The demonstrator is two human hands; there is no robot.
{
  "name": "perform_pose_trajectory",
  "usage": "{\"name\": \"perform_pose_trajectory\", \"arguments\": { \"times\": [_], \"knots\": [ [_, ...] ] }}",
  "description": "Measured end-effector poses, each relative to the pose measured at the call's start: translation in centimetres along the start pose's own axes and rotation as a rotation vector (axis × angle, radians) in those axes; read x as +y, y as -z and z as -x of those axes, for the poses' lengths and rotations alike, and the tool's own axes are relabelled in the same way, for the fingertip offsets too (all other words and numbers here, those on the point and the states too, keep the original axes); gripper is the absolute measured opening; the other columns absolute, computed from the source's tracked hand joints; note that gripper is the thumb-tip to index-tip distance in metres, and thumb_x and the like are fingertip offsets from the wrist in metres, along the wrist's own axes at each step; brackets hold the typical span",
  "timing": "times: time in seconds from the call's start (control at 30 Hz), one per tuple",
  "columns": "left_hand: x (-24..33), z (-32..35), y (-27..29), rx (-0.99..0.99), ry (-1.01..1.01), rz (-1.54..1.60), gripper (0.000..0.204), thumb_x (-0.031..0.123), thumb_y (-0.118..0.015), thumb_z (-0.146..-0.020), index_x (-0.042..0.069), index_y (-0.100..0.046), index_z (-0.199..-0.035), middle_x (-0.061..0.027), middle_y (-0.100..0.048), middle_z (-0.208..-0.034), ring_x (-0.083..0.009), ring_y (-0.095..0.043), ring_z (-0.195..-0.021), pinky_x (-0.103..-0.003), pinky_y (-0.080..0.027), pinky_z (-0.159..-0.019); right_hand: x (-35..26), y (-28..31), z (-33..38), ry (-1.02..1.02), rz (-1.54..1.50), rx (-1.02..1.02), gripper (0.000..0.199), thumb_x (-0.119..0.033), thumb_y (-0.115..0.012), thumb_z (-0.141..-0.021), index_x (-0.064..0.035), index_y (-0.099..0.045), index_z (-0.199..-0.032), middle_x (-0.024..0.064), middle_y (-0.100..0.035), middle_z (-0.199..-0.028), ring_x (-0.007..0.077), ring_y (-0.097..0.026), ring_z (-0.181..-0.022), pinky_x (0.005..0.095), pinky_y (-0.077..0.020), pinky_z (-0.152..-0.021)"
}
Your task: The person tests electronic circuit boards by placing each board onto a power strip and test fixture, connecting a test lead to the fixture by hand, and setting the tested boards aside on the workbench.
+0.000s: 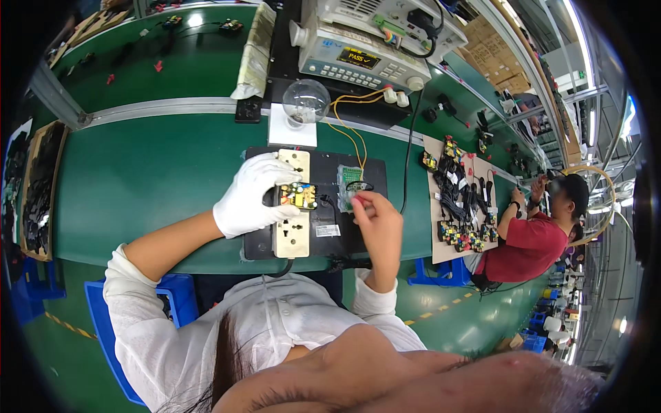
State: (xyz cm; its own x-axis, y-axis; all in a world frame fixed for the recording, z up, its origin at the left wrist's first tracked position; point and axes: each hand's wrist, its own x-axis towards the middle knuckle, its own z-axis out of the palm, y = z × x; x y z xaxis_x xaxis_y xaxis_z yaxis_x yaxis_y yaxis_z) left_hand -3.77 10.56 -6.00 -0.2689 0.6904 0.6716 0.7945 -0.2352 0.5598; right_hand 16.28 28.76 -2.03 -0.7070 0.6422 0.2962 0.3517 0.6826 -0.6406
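Observation:
My left hand (253,193), in a white glove, grips a small bare circuit board (299,195) with yellow and black parts between thumb and fingers. The board sits over a cream socket strip (292,239); whether it is plugged in is hidden. My bare right hand (383,224) is closed in a pinch on a small red connector (357,199), partly covered by the fingertips. That connector is beside a green terminal board (352,175) in a clear holder, where a black wire loops. Strip and terminal board are both mounted on a black base plate (327,246).
A clear bulb (306,102) on a white block and a test instrument (365,58) with a lit display stand behind. To the right, a cardboard sheet (444,249) carries several circuit boards and black cables. A person in red (527,251) sits farther right. A tray (43,193) is at far left.

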Motion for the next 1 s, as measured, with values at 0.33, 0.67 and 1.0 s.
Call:
{"name": "perform_pose_trajectory", "arguments": {
  "times": [0.33,0.67,1.0],
  "knots": [
    [2.4,-0.2,-0.1,0.013,0.133,-0.131,0.052,0.035,-0.086,-0.068,0.008,-0.068,-0.108,-0.0084,-0.068,-0.103,-0.0311,-0.062,-0.103,-0.043,-0.046,-0.094,-3.0,2.7,3.0,-0.225,-0.88,-0.738,0.023,-0.009,-0.051,-0.102,-0.0006,-0.05,-0.123,0.0092,-0.064,-0.084,0.0119,-0.061,-0.063,0.0239,-0.0507,-0.058],
    [6.0,-2.1,1.0,0.173,-0.12,-0.211,0.054,0.04,-0.09,-0.061,0.007,-0.069,-0.098,-0.0091,-0.06,-0.083,-0.0296,-0.059,-0.078,-0.041,-0.048,-0.075,-5.2,-2.1,4.7,-0.148,-0.836,-0.497,0.062,-0.015,-0.071,-0.093,0.0055,-0.037,-0.141,0.0108,-0.062,-0.109,0.0141,-0.064,-0.087,0.0253,-0.0528,-0.077],
    [10.5,-7.1,1.5,-0.276,-0.255,-0.215,0.034,0.025,-0.083,-0.059,0.01,-0.065,-0.083,-0.0074,-0.059,-0.062,-0.027,-0.064,-0.059,-0.04,-0.047,-0.053,-3.3,-2.0,5.5,0.082,-1.143,-0.159,0.077,-0.011,-0.082,-0.083,0.0038,-0.035,-0.143,0.0101,-0.053,-0.13,0.0159,-0.054,-0.119,0.0312,-0.045,-0.101]
  ]
}}
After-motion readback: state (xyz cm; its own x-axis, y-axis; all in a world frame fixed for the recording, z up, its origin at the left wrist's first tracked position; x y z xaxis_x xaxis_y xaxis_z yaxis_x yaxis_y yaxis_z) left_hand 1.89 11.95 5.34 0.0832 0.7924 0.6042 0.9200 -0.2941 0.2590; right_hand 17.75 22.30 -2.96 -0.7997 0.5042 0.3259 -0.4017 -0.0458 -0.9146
